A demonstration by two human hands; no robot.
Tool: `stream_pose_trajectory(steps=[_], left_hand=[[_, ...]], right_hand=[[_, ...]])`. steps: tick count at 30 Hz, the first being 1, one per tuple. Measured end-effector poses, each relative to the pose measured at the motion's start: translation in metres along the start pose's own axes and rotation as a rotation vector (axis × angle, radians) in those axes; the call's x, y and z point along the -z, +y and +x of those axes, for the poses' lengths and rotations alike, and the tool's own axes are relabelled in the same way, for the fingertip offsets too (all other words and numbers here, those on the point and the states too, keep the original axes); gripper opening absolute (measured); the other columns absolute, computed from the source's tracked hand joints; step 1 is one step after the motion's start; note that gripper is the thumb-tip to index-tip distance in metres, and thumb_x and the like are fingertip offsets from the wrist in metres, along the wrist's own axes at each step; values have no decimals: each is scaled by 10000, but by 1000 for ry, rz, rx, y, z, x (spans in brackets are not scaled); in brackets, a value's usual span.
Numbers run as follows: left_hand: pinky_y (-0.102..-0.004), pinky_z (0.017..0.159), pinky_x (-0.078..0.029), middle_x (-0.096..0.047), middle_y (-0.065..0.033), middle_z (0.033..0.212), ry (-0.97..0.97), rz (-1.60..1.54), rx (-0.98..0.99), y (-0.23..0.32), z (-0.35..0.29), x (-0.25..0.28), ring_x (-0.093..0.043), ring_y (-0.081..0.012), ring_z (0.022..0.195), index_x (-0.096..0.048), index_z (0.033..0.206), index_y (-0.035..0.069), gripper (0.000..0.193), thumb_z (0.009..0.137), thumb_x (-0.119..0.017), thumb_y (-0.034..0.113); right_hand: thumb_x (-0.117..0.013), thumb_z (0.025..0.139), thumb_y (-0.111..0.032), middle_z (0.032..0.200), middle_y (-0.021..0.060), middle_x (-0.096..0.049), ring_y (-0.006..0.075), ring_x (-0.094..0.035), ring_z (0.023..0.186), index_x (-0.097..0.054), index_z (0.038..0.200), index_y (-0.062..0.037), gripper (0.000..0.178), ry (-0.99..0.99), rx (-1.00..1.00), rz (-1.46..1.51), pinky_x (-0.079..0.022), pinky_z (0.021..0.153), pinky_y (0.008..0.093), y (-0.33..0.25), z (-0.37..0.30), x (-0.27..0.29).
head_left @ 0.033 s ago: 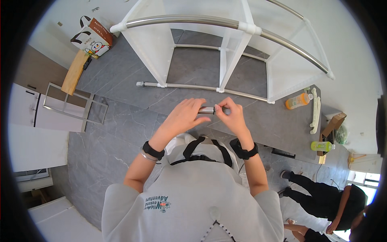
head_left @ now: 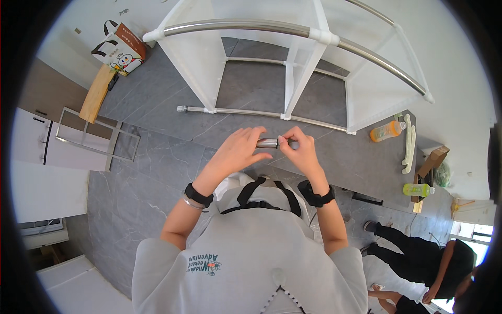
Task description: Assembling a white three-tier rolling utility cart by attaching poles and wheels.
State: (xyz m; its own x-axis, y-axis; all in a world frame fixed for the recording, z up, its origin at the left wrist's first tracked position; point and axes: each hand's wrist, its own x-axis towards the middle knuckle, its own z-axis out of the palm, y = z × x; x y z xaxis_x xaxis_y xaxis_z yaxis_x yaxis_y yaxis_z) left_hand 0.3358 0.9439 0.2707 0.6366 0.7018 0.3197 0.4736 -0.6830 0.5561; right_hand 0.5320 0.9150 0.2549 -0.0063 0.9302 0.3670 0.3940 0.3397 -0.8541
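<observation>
A short shiny metal tube [head_left: 269,143] is held between my hands, just in front of the near edge of the grey worktop. My left hand [head_left: 241,149] is closed round its left part, thumb below and fingers above. At the tube's right end my right hand [head_left: 300,152] pinches with thumb and forefinger; a small dark piece seems to be there, mostly hidden by the fingers. Beyond my hands stands a white panel rack with steel rods [head_left: 251,113]. One rod of it sticks out at the left, with a grey fitting [head_left: 182,109] on its end.
An orange bottle [head_left: 386,131], white plastic strips [head_left: 409,144] and a green bottle [head_left: 417,189] are at the right. A shopping bag [head_left: 124,55], wooden board [head_left: 98,94] and metal frame [head_left: 99,137] are at the left. A person in black [head_left: 418,248] is at the lower right.
</observation>
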Motion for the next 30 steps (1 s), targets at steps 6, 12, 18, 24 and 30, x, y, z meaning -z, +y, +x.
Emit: stream_pose_trajectory(steps=[6,12,18,24,30], left_hand=[[-389,713,-439,-571,-118,916,-113,19,94,-5,3,5,-548,-298,841,-484,896,20,301,767,-698,186],[-374,717,-439,-514,-98,910,5,17,-64,-6,3,7,-528,-278,820,-542,1003,17,295,785,-669,169],[-370,722,-445,-554,-103,846,116,123,-105,-5,0,0,-555,-281,801,-516,1069,21,348,807,-644,212],[-383,708,-441,-570,-105,803,-29,76,11,-6,0,3,-558,-305,789,-475,1015,23,351,784,-666,206],[-382,706,-435,-532,-93,852,-31,-14,-10,-8,2,12,-537,-296,784,-520,943,42,300,766,-685,219]], right_hand=[[-665,803,-78,612,113,-585,171,-551,504,-520,775,-1,167,-7,6,-15,-430,505,274,-2,2,0],[-662,804,-74,608,118,-586,171,-565,509,-519,776,0,164,7,2,-27,-435,512,277,-2,2,2],[-654,807,-61,611,94,-596,130,-577,545,-525,776,2,147,-14,-55,-7,-437,529,253,-3,2,6],[-653,809,-59,610,85,-600,120,-588,555,-529,777,0,141,-11,-52,8,-438,532,244,-1,0,6],[-658,812,-66,629,110,-612,152,-607,557,-524,785,6,154,-4,-15,2,-455,536,260,-2,1,8]])
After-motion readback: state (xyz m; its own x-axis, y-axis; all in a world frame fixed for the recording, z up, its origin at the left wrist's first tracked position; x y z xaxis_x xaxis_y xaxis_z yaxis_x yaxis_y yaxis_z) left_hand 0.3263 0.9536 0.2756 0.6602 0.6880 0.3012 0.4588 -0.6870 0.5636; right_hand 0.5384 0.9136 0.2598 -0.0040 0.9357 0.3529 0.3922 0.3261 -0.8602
